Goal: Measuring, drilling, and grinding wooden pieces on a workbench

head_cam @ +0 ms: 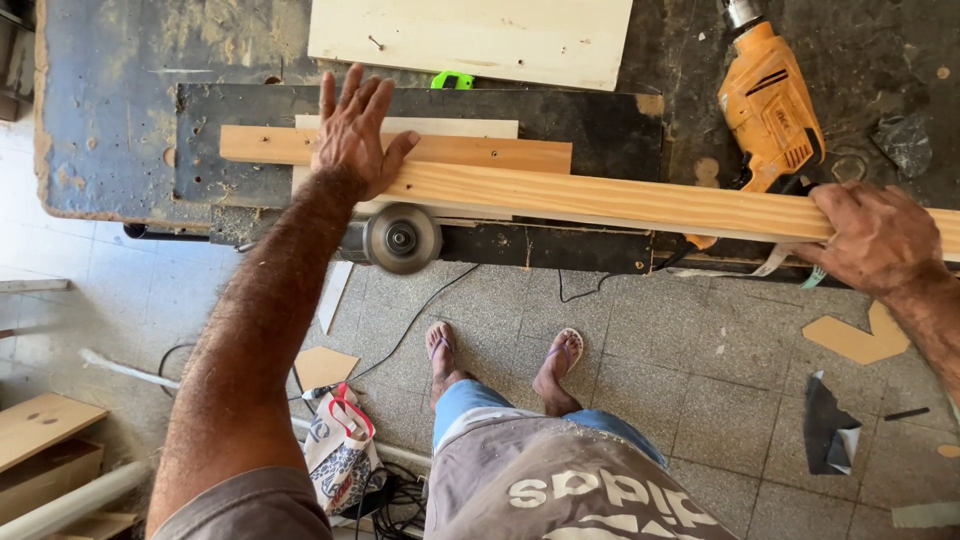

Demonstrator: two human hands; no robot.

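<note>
left hand [355,135] lies flat, fingers spread, palm pressing down on the long pale wooden plank [620,198]; nothing is clenched in it. right hand [870,235] is curled over the plank's near edge toward its right end, grasping it. plank runs left to right across the front of the dark, worn tabletop [110,100], sloping slightly down to the right in view, and passes out of frame at the right.

under the left hand the plank overlaps a shorter wooden strip [480,152] that lies on a black board [560,115]. just below the left wrist, at the tabletop's front edge, sits a round metal disc [402,238], probably the blade end of an angle grinder; its body is mostly hidden.

orange power drill [768,110] rests on the tabletop behind the plank, near the right hand, not touched. a pale plywood sheet [470,38] lies at the back. below, the person's sandalled feet [500,360] stand on the tiled floor [700,370], with a patterned bag [340,450] and a black cable [420,315] beside them.
</note>
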